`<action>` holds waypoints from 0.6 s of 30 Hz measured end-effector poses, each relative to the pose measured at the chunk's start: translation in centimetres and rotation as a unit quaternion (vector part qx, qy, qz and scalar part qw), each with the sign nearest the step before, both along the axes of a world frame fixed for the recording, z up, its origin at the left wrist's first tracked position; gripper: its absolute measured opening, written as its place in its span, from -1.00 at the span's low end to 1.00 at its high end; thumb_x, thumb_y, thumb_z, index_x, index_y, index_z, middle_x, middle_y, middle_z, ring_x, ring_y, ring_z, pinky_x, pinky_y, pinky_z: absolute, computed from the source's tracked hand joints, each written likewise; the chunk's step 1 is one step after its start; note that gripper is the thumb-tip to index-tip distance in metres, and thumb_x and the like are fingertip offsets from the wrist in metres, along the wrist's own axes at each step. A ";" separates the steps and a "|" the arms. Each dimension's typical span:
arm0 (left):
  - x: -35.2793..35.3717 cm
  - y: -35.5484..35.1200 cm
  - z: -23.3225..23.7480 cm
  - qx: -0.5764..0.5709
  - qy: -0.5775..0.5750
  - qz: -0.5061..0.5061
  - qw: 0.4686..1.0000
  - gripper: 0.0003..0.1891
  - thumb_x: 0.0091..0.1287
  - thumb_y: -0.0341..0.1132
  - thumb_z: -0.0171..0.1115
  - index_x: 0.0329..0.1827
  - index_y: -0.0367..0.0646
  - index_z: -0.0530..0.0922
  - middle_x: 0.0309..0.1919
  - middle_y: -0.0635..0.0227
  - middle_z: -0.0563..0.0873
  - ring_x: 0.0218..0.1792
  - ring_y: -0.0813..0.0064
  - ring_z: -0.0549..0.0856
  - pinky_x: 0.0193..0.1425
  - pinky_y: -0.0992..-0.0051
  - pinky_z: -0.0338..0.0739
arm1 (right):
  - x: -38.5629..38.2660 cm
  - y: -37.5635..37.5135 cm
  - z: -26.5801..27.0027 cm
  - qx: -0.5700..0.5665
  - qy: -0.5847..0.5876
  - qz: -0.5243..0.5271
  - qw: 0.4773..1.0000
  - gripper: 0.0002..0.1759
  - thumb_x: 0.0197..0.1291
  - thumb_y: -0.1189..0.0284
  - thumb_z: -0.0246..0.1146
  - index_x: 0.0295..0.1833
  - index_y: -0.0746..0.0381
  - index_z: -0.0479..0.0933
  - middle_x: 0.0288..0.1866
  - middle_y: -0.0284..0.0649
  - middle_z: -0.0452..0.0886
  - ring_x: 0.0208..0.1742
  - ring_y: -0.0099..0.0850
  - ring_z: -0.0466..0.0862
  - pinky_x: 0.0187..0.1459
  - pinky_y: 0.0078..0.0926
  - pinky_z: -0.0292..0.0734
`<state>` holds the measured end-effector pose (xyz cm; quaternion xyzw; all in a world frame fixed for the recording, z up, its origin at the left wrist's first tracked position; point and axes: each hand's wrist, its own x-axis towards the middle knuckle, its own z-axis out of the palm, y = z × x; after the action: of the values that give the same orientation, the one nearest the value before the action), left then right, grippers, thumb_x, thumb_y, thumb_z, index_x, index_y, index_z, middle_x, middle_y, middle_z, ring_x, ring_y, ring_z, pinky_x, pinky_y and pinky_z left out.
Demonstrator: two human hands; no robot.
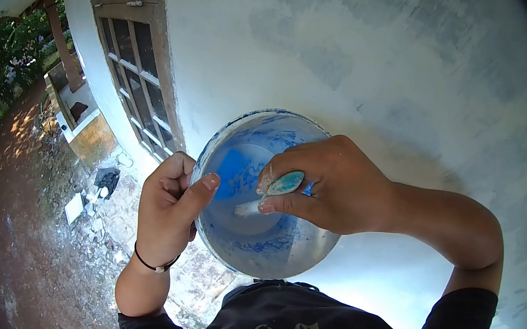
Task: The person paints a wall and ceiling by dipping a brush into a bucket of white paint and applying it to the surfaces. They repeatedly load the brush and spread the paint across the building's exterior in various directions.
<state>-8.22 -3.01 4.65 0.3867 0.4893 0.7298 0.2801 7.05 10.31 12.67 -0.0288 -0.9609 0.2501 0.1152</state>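
Note:
A round bucket (311, 255), its inner wall smeared with blue, is tilted toward me in front of my chest. Pale liquid paint (229, 219) lies in its bottom. My left hand (174, 202) grips the bucket's left rim, thumb on the inner side and fingers folded outside. Over the bucket's opening, my right hand (331, 187) is closed around a paintbrush (284, 183) with a worn teal handle. The brush's whitish end points down and left into the bucket, close over the paint. White smears mark the fingers of both hands.
A patchy white and grey wall (386, 60) rises in front, with a brown-framed window (135, 72) on the left. Rubble and a white piece (74, 207) lie on the ground beside a black plastic bag (106, 181). A dirt path (10, 196) runs along the left.

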 end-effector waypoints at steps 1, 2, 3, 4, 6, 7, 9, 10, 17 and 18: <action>0.2 -0.1 -0.1 -0.002 0.001 -0.002 1.000 -0.76 0.25 -0.36 0.20 -0.48 -0.14 0.30 -0.73 0.61 0.35 -0.76 0.88 0.22 -0.76 0.73 0.01 | 0.1 0.1 -0.5 0.001 -0.004 0.003 1.000 -0.74 0.01 0.30 0.36 -0.23 0.22 0.58 -0.45 -0.12 0.62 -0.46 -0.23 0.63 -0.36 -0.36 0.47; 0.4 -0.2 -0.2 0.000 0.003 -0.004 1.000 -0.76 0.25 -0.36 0.20 -0.48 -0.14 0.31 -0.72 0.61 0.36 -0.76 0.88 0.22 -0.75 0.73 0.02 | 0.2 0.2 -0.9 -0.001 -0.003 0.002 1.000 -0.74 0.01 0.30 0.36 -0.23 0.22 0.58 -0.45 -0.12 0.62 -0.46 -0.23 0.63 -0.36 -0.36 0.47; 0.5 -0.3 -0.4 0.001 0.004 -0.005 1.000 -0.77 0.25 -0.35 0.20 -0.47 -0.15 0.32 -0.72 0.60 0.38 -0.76 0.88 0.22 -0.75 0.74 0.02 | 0.4 0.2 -1.3 0.003 0.002 0.008 1.000 -0.73 0.01 0.29 0.35 -0.23 0.22 0.58 -0.44 -0.12 0.62 -0.45 -0.23 0.63 -0.36 -0.36 0.47; 0.7 -0.3 -0.5 0.000 0.005 -0.006 1.000 -0.77 0.25 -0.35 0.20 -0.47 -0.15 0.32 -0.72 0.60 0.38 -0.76 0.88 0.22 -0.75 0.74 0.02 | 0.5 0.2 -1.6 0.008 0.006 0.015 1.000 -0.73 0.02 0.28 0.35 -0.22 0.22 0.58 -0.44 -0.11 0.62 -0.44 -0.23 0.63 -0.35 -0.35 0.47; 1.0 -0.2 -0.9 0.002 -0.011 -0.005 1.000 -0.77 0.25 -0.35 0.21 -0.46 -0.16 0.33 -0.71 0.59 0.39 -0.76 0.88 0.22 -0.76 0.74 0.02 | 0.7 0.2 -2.0 0.002 -0.007 0.008 1.000 -0.73 0.02 0.28 0.34 -0.21 0.22 0.58 -0.44 -0.11 0.62 -0.43 -0.23 0.63 -0.35 -0.35 0.46; 1.2 -0.2 -1.1 0.001 -0.010 -0.005 1.000 -0.77 0.25 -0.35 0.21 -0.46 -0.16 0.33 -0.71 0.59 0.39 -0.76 0.88 0.22 -0.76 0.74 0.02 | 0.9 0.1 -2.2 -0.004 -0.021 0.001 1.000 -0.72 0.03 0.27 0.34 -0.21 0.22 0.58 -0.44 -0.11 0.62 -0.43 -0.24 0.63 -0.34 -0.34 0.46; 1.3 0.0 -1.4 0.025 -0.005 0.004 1.000 -0.78 0.24 -0.35 0.21 -0.45 -0.16 0.34 -0.70 0.58 0.41 -0.77 0.88 0.23 -0.77 0.74 0.03 | 1.1 0.2 -2.2 -0.010 -0.026 -0.001 1.000 -0.72 0.03 0.27 0.34 -0.20 0.22 0.58 -0.43 -0.10 0.62 -0.42 -0.24 0.63 -0.34 -0.34 0.46; 1.3 -0.1 -1.3 0.026 -0.004 0.003 1.000 -0.78 0.24 -0.35 0.21 -0.45 -0.16 0.34 -0.70 0.58 0.41 -0.77 0.88 0.23 -0.77 0.74 0.03 | 1.2 0.2 -2.2 -0.015 -0.032 -0.004 0.999 -0.71 0.03 0.27 0.34 -0.19 0.21 0.57 -0.43 -0.10 0.62 -0.41 -0.24 0.63 -0.33 -0.34 0.46; 2.0 -0.3 -1.7 -0.010 -0.017 -0.014 1.000 -0.76 0.26 -0.33 0.20 -0.47 -0.13 0.31 -0.71 0.58 0.40 -0.78 0.86 0.23 -0.79 0.74 0.05 | 2.1 0.4 -3.2 -0.002 0.004 0.008 1.000 -0.72 0.03 0.27 0.34 -0.21 0.22 0.57 -0.44 -0.10 0.62 -0.45 -0.25 0.63 -0.36 -0.37 0.46; 2.0 -0.2 -1.9 -0.010 -0.017 -0.015 1.000 -0.75 0.26 -0.33 0.20 -0.49 -0.12 0.30 -0.71 0.58 0.39 -0.79 0.86 0.23 -0.79 0.74 0.04 | 2.2 0.4 -3.3 -0.003 -0.013 0.005 1.000 -0.72 0.05 0.27 0.33 -0.20 0.22 0.56 -0.44 -0.10 0.62 -0.46 -0.25 0.63 -0.37 -0.37 0.47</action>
<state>-6.19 -3.20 2.77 0.3782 0.4861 0.7272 0.3031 9.26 10.66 9.41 -0.0273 -0.9617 0.2531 0.1014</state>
